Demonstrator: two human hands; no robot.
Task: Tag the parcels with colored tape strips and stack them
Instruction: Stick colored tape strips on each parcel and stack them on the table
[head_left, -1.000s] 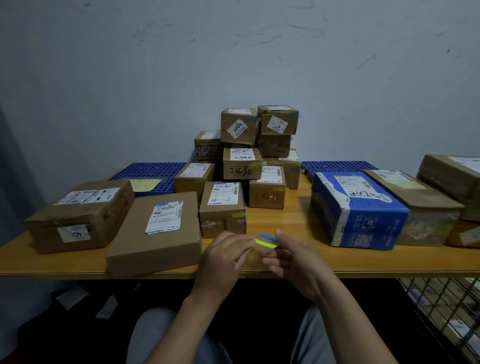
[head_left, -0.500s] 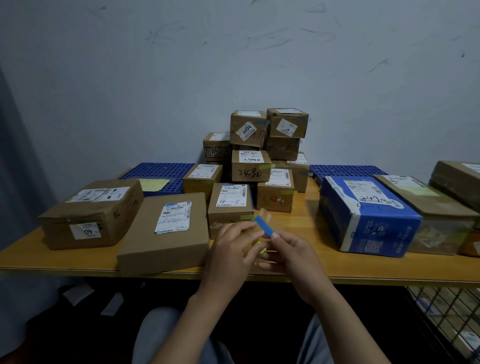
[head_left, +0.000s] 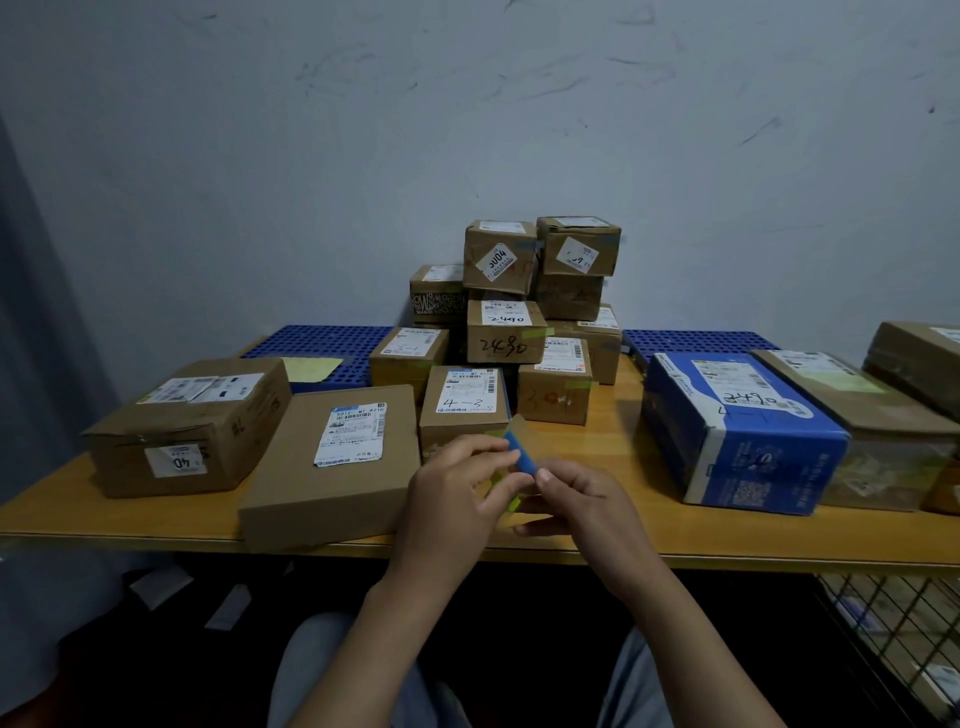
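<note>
Tape strip (head_left: 521, 453), blue, is pinched between left hand (head_left: 457, 493) and right hand (head_left: 584, 501) above the table's (head_left: 597, 441) near edge; peel slowly, keep it flat, then press onto an untagged parcel (head_left: 332, 457) just left.

Handwritten "2490" marks a stacked box (head_left: 505, 332), "4-3" another's label (head_left: 466, 391), "40" the left carton's sticker (head_left: 175, 460).

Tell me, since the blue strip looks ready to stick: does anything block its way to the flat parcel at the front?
Nothing visible does. Both hands, left and right, hold the blue strip just right of the flat parcel, whose top is bare apart from its label.
</note>
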